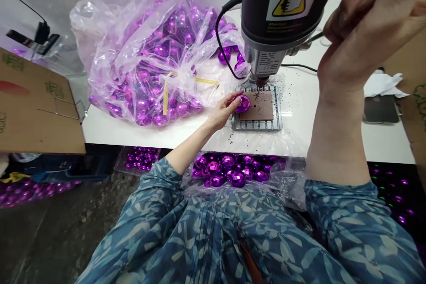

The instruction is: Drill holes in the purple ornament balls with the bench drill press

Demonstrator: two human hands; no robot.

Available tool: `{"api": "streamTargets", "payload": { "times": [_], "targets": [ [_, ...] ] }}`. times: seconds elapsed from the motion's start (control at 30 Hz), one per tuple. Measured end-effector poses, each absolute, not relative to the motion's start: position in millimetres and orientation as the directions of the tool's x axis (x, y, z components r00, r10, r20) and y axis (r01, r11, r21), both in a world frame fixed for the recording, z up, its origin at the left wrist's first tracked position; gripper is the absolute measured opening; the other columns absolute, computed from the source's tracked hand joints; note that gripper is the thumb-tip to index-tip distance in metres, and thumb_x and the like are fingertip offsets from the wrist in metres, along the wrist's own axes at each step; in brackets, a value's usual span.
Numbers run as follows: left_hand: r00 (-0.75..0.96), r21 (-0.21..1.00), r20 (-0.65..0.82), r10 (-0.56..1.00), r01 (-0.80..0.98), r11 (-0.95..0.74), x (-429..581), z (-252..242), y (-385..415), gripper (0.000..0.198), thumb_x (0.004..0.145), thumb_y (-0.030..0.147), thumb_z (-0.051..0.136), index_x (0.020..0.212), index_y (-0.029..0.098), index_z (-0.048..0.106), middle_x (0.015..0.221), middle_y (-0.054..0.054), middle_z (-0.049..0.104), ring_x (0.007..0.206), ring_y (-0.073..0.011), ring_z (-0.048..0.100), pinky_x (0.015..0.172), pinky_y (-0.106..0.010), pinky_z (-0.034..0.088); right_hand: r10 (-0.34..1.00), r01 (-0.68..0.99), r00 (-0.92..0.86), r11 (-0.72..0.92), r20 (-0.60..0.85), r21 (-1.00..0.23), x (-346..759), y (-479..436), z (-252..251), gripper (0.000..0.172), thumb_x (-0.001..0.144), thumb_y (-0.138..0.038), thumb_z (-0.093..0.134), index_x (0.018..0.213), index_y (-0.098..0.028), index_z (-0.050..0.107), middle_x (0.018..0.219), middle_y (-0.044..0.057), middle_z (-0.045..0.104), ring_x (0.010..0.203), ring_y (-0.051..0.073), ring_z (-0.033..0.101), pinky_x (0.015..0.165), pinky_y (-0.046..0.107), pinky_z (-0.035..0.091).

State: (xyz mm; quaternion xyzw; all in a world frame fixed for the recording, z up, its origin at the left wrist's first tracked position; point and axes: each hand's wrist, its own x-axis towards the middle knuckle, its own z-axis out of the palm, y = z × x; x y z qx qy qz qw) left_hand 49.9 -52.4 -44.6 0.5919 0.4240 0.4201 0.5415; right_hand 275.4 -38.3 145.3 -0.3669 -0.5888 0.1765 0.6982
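Pinched in the fingers of my left hand [223,111] is a shiny purple faceted ball ornament [243,103]. It is over the left part of a brown board [264,108], which lies on the slotted metal base [278,117] of a bench drill press [279,13]. The drill chuck [262,81] and thin bit point down at the board, above and to the right of the ball. High on the right, my right hand [362,22] is closed round the drill press's feed lever [314,37]; its fingers partly hide the lever.
A big clear plastic bag [143,57] of purple balls fills the table's left side. More purple balls [229,171] sit in an open bag at my lap. A cardboard box [40,102] stands left; a phone [381,109] lies right under white tissue [382,84]. Dark shavings litter the white table.
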Motion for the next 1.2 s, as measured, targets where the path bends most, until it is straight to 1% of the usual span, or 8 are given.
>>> {"api": "streamTargets", "payload": {
  "times": [0.1,0.2,0.4,0.63,0.8,0.97,1.1,1.2],
  "targets": [
    [0.252,0.987,0.094,0.963,0.106,-0.124,58.1,-50.8,-43.5,0.060,0.091,0.060,0.084,0.136,0.026,0.063,0.124,-0.010,0.079,0.115,-0.0229,0.077,0.102,-0.041,0.062,0.679,0.208,0.235,0.664,0.696,-0.718,271.2,-50.4,144.0,0.066,0.088,-0.080,0.032,0.082,-0.015,0.043,0.073,0.001,0.046,0.083,0.001,0.068,0.070,0.011,0.055],
    [0.249,0.965,0.125,0.961,0.194,-0.176,63.3,-54.3,-38.6,0.060,0.083,0.049,0.094,0.127,0.023,0.062,0.127,-0.011,0.077,0.117,-0.0239,0.076,0.103,-0.041,0.062,0.637,0.228,0.264,0.689,0.724,-0.688,266.5,-49.1,145.8,0.067,0.087,-0.082,0.032,0.082,-0.016,0.044,0.071,0.000,0.048,0.083,0.001,0.069,0.071,0.011,0.056],
    [0.230,0.921,0.193,0.954,0.292,-0.257,75.1,-56.3,-37.3,0.055,0.082,0.031,0.094,0.124,0.022,0.060,0.126,-0.011,0.077,0.115,-0.0233,0.075,0.103,-0.042,0.060,0.459,0.182,0.434,0.798,0.775,-0.575,260.1,-21.8,156.5,0.066,0.066,-0.086,0.037,0.064,-0.023,0.018,0.046,-0.005,0.023,0.040,-0.005,0.024,0.044,0.017,0.022],
    [0.284,0.861,0.267,0.921,0.359,-0.361,83.9,-53.6,-42.2,0.054,0.086,0.035,0.088,0.130,0.021,0.061,0.134,-0.013,0.071,0.124,-0.0269,0.071,0.105,-0.043,0.059,0.518,0.016,0.441,0.812,0.733,-0.583,262.9,-24.7,156.7,0.059,0.066,-0.078,0.050,0.070,-0.020,0.040,0.048,-0.007,0.028,0.042,-0.003,0.029,0.046,0.017,0.025],
    [0.378,0.862,0.346,0.858,0.232,-0.450,90.2,-71.6,-41.5,0.055,0.091,0.039,0.082,0.138,0.024,0.056,0.138,-0.012,0.067,0.129,-0.0282,0.068,0.113,-0.048,0.056,0.570,-0.047,0.429,0.789,0.701,-0.613,261.6,-32.3,157.2,0.062,0.061,-0.076,0.056,0.075,-0.016,0.054,0.048,-0.007,0.031,0.042,-0.001,0.033,0.046,0.017,0.027],
    [0.317,0.878,0.403,0.859,0.131,-0.460,96.4,-88.0,-37.4,0.058,0.092,0.054,0.083,0.138,0.027,0.059,0.141,-0.011,0.064,0.135,-0.0296,0.064,0.118,-0.053,0.054,0.567,-0.140,0.442,0.809,0.695,-0.570,259.4,-32.2,155.2,0.054,0.060,-0.070,0.060,0.064,-0.022,0.038,0.046,-0.006,0.028,0.039,-0.001,0.028,0.045,0.020,0.025],
    [0.232,0.918,0.361,0.903,0.079,-0.388,99.7,-86.2,-42.2,0.060,0.088,0.059,0.087,0.134,0.029,0.061,0.134,-0.009,0.068,0.130,-0.0283,0.067,0.119,-0.054,0.053,0.514,-0.180,0.458,0.853,0.726,-0.491,258.6,-25.4,151.1,0.051,0.067,-0.066,0.065,0.068,-0.016,0.050,0.047,-0.006,0.031,0.039,0.000,0.029,0.044,0.024,0.020],
    [0.206,0.942,0.321,0.924,0.033,-0.334,101.2,-82.0,-47.7,0.062,0.086,0.057,0.090,0.131,0.027,0.060,0.132,-0.010,0.070,0.125,-0.0271,0.070,0.116,-0.052,0.056,0.518,-0.138,0.450,0.845,0.728,-0.516,258.7,-28.2,151.8,0.055,0.066,-0.068,0.063,0.062,-0.018,0.042,0.047,-0.005,0.031,0.040,-0.001,0.031,0.045,0.020,0.022]
  ]
}}
